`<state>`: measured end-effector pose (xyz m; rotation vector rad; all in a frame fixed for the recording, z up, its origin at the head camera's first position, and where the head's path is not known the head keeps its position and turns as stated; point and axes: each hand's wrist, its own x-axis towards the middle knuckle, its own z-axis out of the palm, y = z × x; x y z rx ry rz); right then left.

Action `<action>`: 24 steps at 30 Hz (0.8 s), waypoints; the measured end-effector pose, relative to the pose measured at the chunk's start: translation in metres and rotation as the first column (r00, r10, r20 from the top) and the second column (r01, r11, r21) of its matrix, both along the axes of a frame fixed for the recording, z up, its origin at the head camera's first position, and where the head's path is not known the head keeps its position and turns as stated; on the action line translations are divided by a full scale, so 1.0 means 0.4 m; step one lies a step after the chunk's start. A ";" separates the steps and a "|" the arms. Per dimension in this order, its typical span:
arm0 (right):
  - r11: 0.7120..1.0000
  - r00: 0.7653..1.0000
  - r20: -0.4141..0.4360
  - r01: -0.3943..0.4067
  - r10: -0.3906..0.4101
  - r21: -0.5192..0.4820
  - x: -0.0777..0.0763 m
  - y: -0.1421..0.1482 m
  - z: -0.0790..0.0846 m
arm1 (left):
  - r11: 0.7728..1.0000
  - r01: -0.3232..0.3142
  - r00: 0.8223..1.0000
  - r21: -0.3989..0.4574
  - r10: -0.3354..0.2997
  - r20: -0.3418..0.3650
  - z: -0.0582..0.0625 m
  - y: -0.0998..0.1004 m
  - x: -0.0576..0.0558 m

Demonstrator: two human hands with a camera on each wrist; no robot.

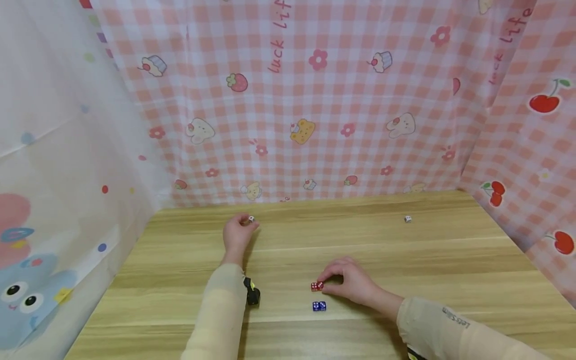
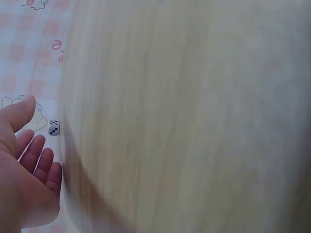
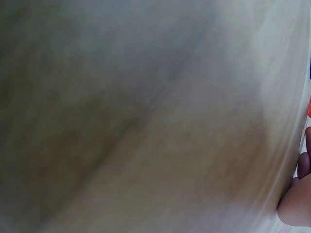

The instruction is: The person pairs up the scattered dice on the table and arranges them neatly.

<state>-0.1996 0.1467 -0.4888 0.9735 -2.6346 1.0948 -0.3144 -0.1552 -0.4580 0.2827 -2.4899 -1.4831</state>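
My left hand (image 1: 237,234) reaches to the far left of the table. A white die (image 1: 251,219) with black pips sits just beyond its parted thumb and fingers. In the left wrist view this white die (image 2: 54,127) shows apart from the fingertips (image 2: 36,141). My right hand (image 1: 351,281) is low over the middle of the table, pinching the right one of two red dice (image 1: 320,285) between thumb and forefinger. The other red die (image 1: 313,287) lies against it. Two blue dice (image 1: 319,306) lie side by side nearer to me. In the right wrist view the right hand (image 3: 299,194) shows only partly.
Another white die (image 1: 407,219) lies at the far right of the wooden table (image 1: 450,270). A pink checked cloth (image 1: 279,100) hangs along the back edge, with more cloth at both sides. A black strap device (image 1: 252,292) is on the left wrist.
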 end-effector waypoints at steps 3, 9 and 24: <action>1.000 1.000 0.000 -0.005 0.005 -0.005 0.000 -0.002 0.001 | 1.000 -0.016 1.000 -0.006 0.016 0.001 -0.004 0.002 -0.002; 1.000 1.000 -0.013 -0.014 0.014 -0.016 -0.001 -0.001 -0.002 | 0.999 -0.034 0.999 -0.013 0.034 0.014 -0.021 -0.003 -0.012; 1.000 1.000 -0.017 -0.009 0.008 -0.018 0.001 -0.001 -0.001 | 0.996 -0.035 0.998 -0.085 0.039 0.050 -0.029 -0.011 -0.029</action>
